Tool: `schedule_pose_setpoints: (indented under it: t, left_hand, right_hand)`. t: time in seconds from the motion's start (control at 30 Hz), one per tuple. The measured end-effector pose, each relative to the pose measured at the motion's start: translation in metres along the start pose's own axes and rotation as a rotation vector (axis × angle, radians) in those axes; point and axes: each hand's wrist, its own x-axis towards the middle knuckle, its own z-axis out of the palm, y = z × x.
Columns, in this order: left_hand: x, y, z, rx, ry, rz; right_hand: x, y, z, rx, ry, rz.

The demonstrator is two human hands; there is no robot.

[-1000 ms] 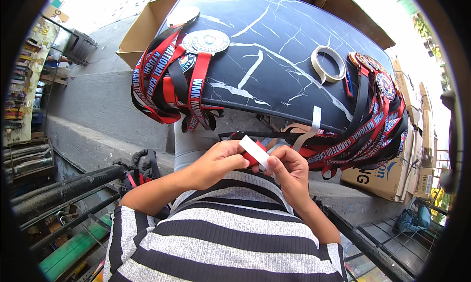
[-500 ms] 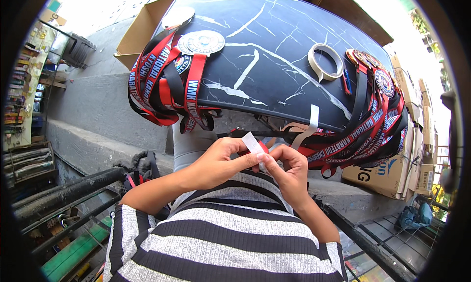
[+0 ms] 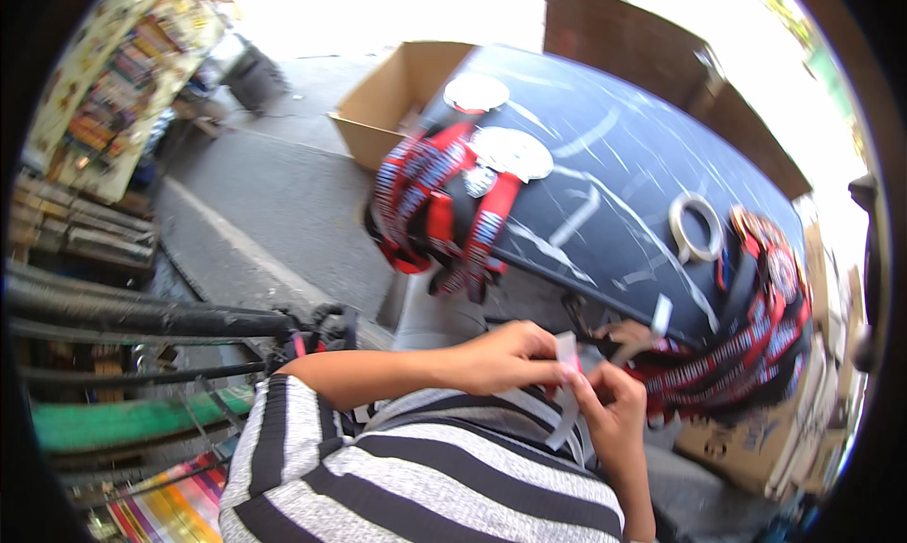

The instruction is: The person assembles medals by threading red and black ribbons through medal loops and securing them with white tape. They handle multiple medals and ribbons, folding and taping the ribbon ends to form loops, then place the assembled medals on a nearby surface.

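Close in front of my striped shirt, my left hand (image 3: 505, 359) and my right hand (image 3: 609, 401) meet fingertip to fingertip. Between them they pinch a whitish strip of tape (image 3: 567, 351). One end stands up above the fingers and a pale length hangs below. A bit of red shows behind the fingertips; what it belongs to is hidden. On the dark marble-patterned table (image 3: 605, 203) lies a roll of masking tape (image 3: 696, 227). Another tape strip (image 3: 661, 314) sticks to the near table edge.
Medals (image 3: 510, 154) with red and black ribbons (image 3: 444, 203) hang over the table's left end. More ribbons (image 3: 727, 354) hang at the right. Open cardboard boxes (image 3: 387, 103) stand behind and beside the table. A dark metal rail (image 3: 142, 311) runs at my left.
The whole view has swung left and blurred, so table and hands sit further right and lower. My hands still pinch the tape; more of its pale length now shows below them.
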Motion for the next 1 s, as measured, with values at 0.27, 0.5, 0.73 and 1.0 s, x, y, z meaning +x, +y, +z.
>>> schedule_pose_setpoints:
  t: [0.27, 0.5, 0.73, 1.0]
  left_hand:
    - [0.003, 0.012, 0.001, -0.055, 0.042, 0.072]
    - [-0.006, 0.049, 0.001, 0.154, -0.085, 0.030]
    - [-0.015, 0.092, -0.003, 0.279, -0.144, -0.015]
    - [-0.031, 0.108, -0.014, 0.489, -0.043, 0.008]
  right_hand:
    - [0.002, 0.004, -0.010, -0.027, -0.144, 0.138]
    - [0.013, -0.006, -0.019, 0.234, 0.058, -0.323]
    - [0.047, -0.019, -0.003, 0.431, -0.341, -0.294]
    - [0.045, -0.024, -0.012, 0.454, -0.345, -0.388]
